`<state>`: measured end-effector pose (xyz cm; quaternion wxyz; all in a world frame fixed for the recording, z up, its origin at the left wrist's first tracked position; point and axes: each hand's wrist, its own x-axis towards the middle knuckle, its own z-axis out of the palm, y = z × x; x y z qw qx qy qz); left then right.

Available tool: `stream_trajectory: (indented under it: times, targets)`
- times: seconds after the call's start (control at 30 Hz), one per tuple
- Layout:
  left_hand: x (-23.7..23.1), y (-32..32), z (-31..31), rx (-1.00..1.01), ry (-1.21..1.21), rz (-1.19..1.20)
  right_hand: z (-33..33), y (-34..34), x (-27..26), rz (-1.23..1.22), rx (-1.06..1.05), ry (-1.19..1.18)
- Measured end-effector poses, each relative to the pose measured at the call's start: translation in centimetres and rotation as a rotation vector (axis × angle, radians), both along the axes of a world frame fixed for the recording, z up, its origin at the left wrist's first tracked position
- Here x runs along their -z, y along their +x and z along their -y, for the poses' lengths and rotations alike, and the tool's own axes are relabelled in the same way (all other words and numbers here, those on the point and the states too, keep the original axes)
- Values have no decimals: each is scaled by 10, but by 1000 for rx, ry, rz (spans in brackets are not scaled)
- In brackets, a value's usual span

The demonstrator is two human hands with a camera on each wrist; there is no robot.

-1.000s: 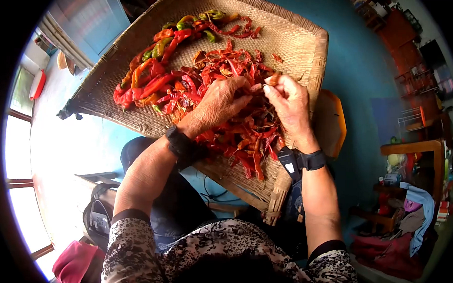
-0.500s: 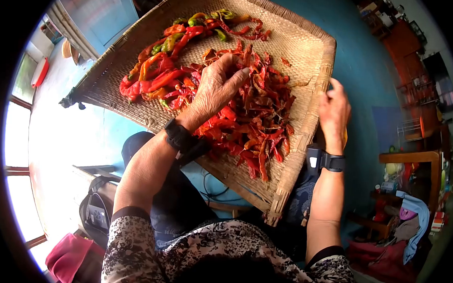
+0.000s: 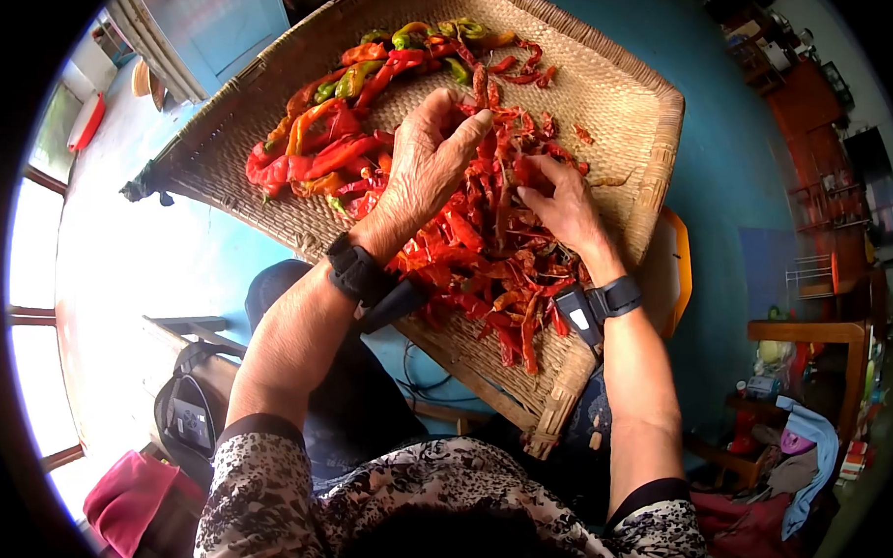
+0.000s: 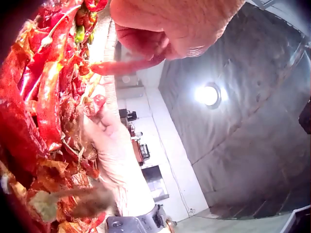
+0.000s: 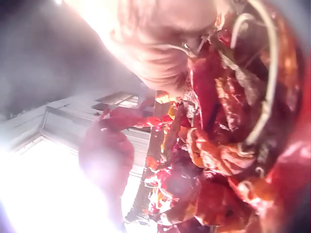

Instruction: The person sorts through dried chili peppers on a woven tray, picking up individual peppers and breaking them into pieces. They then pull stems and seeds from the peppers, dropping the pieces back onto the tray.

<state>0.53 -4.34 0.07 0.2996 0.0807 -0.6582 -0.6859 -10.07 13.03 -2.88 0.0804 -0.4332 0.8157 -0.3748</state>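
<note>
A woven tray (image 3: pixel 625 103) holds a heap of dried red chili peppers (image 3: pixel 466 270), with glossier red and green peppers (image 3: pixel 343 157) along its far left. Over the heap, my left hand (image 3: pixel 426 165) holds a red chili pepper (image 4: pixel 124 66), which sticks out past the fingers in the left wrist view. My right hand (image 3: pixel 567 209) is at the heap's right side, thumb and fingers pinching a dried chili pepper among the others. In the right wrist view its curled fingers (image 5: pixel 165 68) lie right against wrinkled chilies and stems.
An orange-rimmed container (image 3: pixel 680 287) stands beyond the tray's right edge, partly hidden under it. A wooden chair piled with clothes (image 3: pixel 809 459) is at the right. A dark bag (image 3: pixel 191 408) and a pink cloth (image 3: pixel 134 499) are at the lower left.
My right hand left the left hand, went out past the tray's right edge, then came back to the heap. My left hand stays over the chilies. The tray appears slightly further right.
</note>
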Motion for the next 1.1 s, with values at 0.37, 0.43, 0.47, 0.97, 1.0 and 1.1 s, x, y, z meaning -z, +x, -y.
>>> stream_trajectory:
  times: [0.37, 0.43, 0.47, 0.97, 1.0, 1.1]
  targets:
    - [-1, 5, -6, 117, -13, 113, -54, 57, -40, -116, 64, -304]
    - [4, 2, -10, 169, -17, 96, -64, 55, -44, 45, 188, -400]
    - [2, 2, -12, 215, -26, 81, -68, 53, -46, 128, 248, -446]
    - [2, 12, -38, 625, -271, 154, -59, 58, -51, 370, 48, -341]
    - [0, 13, -37, 615, -354, 199, -57, 57, -51, 369, 46, -342]
    - [3, 11, -34, 461, -390, 149, -61, 51, -58, 264, 246, -536]
